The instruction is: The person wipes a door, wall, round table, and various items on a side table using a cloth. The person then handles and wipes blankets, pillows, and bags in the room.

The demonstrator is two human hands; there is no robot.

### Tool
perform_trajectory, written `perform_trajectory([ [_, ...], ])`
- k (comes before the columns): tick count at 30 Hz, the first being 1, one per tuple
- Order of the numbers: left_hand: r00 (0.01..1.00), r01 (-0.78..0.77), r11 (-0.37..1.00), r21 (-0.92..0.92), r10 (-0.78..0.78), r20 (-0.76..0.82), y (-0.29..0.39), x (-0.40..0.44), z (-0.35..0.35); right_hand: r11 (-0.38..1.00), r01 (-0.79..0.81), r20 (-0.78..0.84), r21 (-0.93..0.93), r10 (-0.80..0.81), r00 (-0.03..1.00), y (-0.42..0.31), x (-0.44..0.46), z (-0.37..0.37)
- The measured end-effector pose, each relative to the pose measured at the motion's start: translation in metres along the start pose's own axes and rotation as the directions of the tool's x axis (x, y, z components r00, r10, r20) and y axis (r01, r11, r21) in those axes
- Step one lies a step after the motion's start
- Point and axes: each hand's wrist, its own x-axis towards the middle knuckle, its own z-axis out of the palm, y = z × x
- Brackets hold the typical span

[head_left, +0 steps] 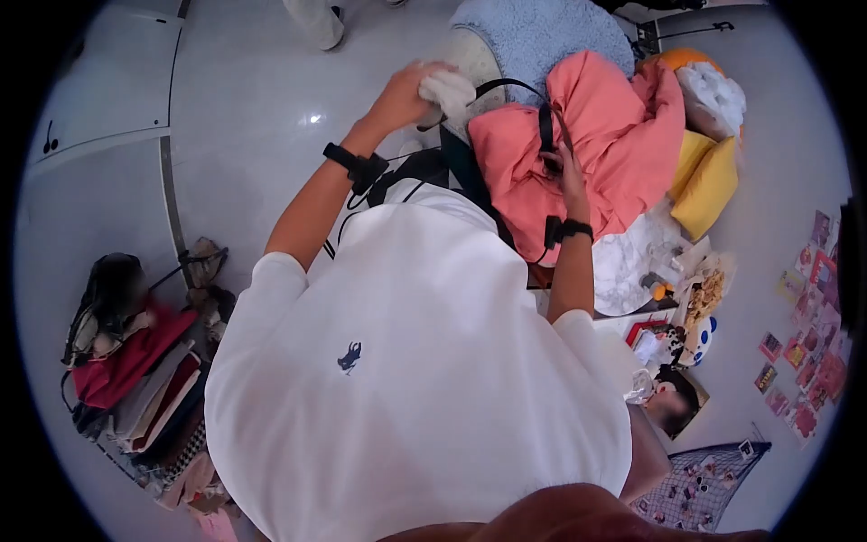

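Note:
My left hand (404, 98) is closed around a crumpled white cloth (448, 91), at the edge of the bed. From near this cloth a black strap (510, 83) arches across to the right and drops towards my other hand. My right hand (571, 179) is over the coral-pink quilt (614, 135), with its fingers curled round the strap's lower part. Whether a further dark item sits in those fingers is too small to tell. Each wrist wears a black band with a small box on it.
A fluffy blue mat (560, 36) lies beyond the quilt. Yellow cushions (704, 185) and a white plastic bag (713, 95) are at the right. Clothes and bags (149, 388) are piled at the left. Another person's foot (331, 32) is on the floor ahead.

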Motion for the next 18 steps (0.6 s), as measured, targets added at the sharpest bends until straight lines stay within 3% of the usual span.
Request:
perform_trajectory([
  [2,0.968,-0.141,0.987,0.078,0.154,-0.197,0.01,0.019,-0.01,1.0,0.03,0.013,-0.009,-0.03,0.999,-0.016,0.01,0.01],
  [4,0.966,-0.184,0.98,0.075,0.194,-0.17,0.005,0.031,-0.004,0.994,-0.108,0.062,-0.028,0.109,0.992,-0.029,0.013,0.016],
  [5,0.97,-0.218,0.968,0.122,0.229,-0.082,-0.012,0.038,0.008,0.993,-0.122,0.049,-0.004,0.122,0.991,-0.023,0.021,0.018],
  [7,0.966,-0.257,0.956,0.144,0.254,0.039,-0.057,0.041,0.04,0.944,-0.133,0.012,-0.303,0.143,0.99,-0.007,0.037,0.014],
  [8,0.969,-0.115,0.991,0.07,0.096,0.229,-0.086,0.036,0.059,0.943,-0.157,-0.008,-0.295,0.162,0.987,-0.003,0.04,0.015],
  [9,0.91,0.042,0.999,0.022,-0.047,0.413,-0.105,0.038,0.072,0.906,-0.118,-0.09,-0.406,0.089,0.992,-0.003,0.042,0.022],
  [10,0.905,0.051,0.999,-0.003,-0.045,0.423,-0.115,0.044,0.075,0.847,-0.091,-0.154,-0.523,0.01,0.988,-0.003,0.04,0.026],
  [12,0.858,0.143,0.989,0.043,-0.145,0.492,-0.124,0.056,0.064,0.782,-0.146,-0.164,-0.606,0.057,0.985,-0.012,0.029,0.032],
  [13,0.857,0.137,0.99,0.04,-0.138,0.497,-0.124,0.069,0.057,0.727,-0.167,-0.165,-0.666,0.075,0.983,-0.022,0.029,0.038],
  [15,0.731,0.098,0.984,0.148,-0.173,0.66,-0.12,0.092,0.035,0.693,-0.159,-0.167,-0.703,0.056,0.984,-0.029,0.024,0.046],
  [16,0.725,0.09,0.984,0.152,-0.169,0.668,-0.118,0.106,0.024,0.649,-0.144,-0.159,-0.747,0.036,0.987,-0.034,0.024,0.05],
  [17,0.71,-0.04,0.983,0.181,-0.1,0.697,-0.124,0.122,0.017,0.652,-0.153,-0.169,-0.743,0.038,0.985,-0.041,0.027,0.055],
  [18,0.685,-0.165,0.967,0.196,-0.031,0.728,-0.13,0.137,0.015,0.547,-0.207,-0.193,-0.811,0.084,0.978,-0.047,0.031,0.061],
])
